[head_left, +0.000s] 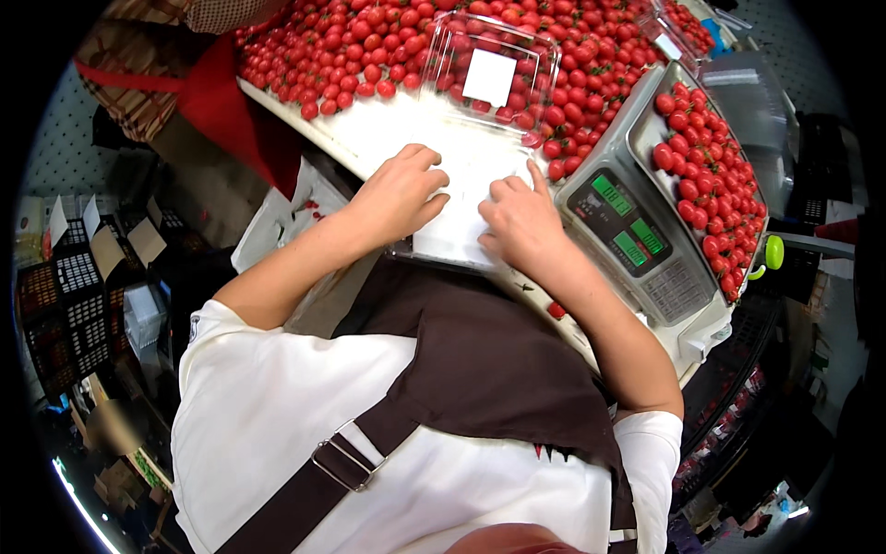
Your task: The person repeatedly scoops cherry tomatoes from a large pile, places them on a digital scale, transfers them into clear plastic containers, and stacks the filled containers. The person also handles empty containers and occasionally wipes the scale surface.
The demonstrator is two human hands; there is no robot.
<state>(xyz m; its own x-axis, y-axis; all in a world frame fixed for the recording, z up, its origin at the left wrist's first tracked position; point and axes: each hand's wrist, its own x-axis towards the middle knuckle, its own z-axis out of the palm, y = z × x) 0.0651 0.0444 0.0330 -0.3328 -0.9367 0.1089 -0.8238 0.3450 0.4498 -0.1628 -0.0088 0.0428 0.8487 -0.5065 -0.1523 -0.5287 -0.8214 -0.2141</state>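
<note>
A white flat sheet or pad [452, 242] lies in front of me in what looks like a clear plastic tray; glare hides its outline. My left hand [406, 192] rests over its left side, fingers bent and slightly apart, holding nothing that shows. On the opposite side, my right hand [524, 220] stretches its index finger toward the far edge while the other fingers curl over the sheet. Beyond both hands, a closed clear plastic box [449, 55] with a blank-looking white label sits among loose cherry tomatoes [365, 42].
At right stands a grey digital scale [678, 288] with green displays; its metal pan holds many cherry tomatoes [709, 175]. Stacked clear plastic lids or boxes [752, 97] lie beyond it. A single tomato [556, 310] is near the table's front edge. Black crates [78, 309] stand at left.
</note>
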